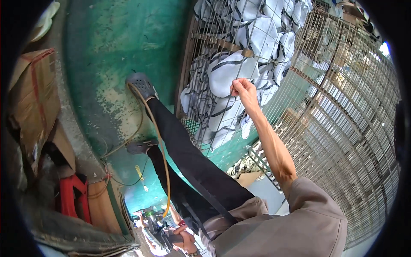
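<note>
My right hand [242, 89] reaches out on a bare, straight arm and its fingers are closed on a wire of a metal mesh cage [201, 64]. Behind that wire lie several white shoe parts with black stripes [229, 70], piled inside the cage. My left hand [185, 239] is low at the frame's bottom edge, closed around a dark tool handle [171, 236]. A thin yellow hose [164, 162] runs from there along my black trouser legs toward my grey clogs [141, 85].
The worn green floor [111, 55] lies under my feet. A second, larger mesh cage [351, 141] stands at the right. A cardboard box [32, 98] and a red stool [72, 195] are at the left, beside a loose cable [124, 143].
</note>
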Demonstrator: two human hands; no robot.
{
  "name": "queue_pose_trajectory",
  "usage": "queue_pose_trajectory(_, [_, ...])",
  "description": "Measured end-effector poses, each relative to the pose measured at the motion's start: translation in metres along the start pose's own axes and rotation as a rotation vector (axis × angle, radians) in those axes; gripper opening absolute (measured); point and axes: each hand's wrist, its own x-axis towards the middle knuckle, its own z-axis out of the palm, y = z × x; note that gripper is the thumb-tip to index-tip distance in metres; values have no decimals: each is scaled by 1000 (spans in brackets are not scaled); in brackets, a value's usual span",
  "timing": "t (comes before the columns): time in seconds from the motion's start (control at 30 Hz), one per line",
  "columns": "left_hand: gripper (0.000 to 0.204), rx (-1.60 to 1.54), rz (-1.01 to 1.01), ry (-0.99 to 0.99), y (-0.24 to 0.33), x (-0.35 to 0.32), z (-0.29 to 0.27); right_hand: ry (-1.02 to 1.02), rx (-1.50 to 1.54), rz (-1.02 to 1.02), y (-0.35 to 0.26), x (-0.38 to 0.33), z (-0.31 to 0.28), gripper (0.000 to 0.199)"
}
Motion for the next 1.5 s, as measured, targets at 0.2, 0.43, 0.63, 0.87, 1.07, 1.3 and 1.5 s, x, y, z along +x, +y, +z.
queue_pose_trajectory(0.2, [30, -52, -38, -54, 15, 28, 18, 19, -13, 27, -11, -14, -16, 20])
queue_pose_trajectory(0.43, [29, -67, -62, -37, 19, 38, 16, 4, -609, -125, -35, -13, 10, 20])
queue_pose_trajectory(0.63, [26, -37, -74, -67, 25, 57, 19, 28, -1116, -1040, -84, 22, 79, 13])
queue_pose_trajectory(0.87, [13, 84, -211, -24, 25, 65, 12, -390, -2003, -671, -72, 75, 99, 44])
queue_pose_trajectory(1.07, [22, 99, -207, -52, 21, 81, 2, -389, -1951, -730, -66, 60, 72, 43])
queue_pose_trajectory(1.3, [29, -9, -179, -74, 28, 92, 1, -330, -1912, -686, -67, 58, 74, 34])
queue_pose_trajectory(1.5, [33, 10, -199, -140, 55, 102, 8, -352, -1977, -580, -68, 64, 84, 31])
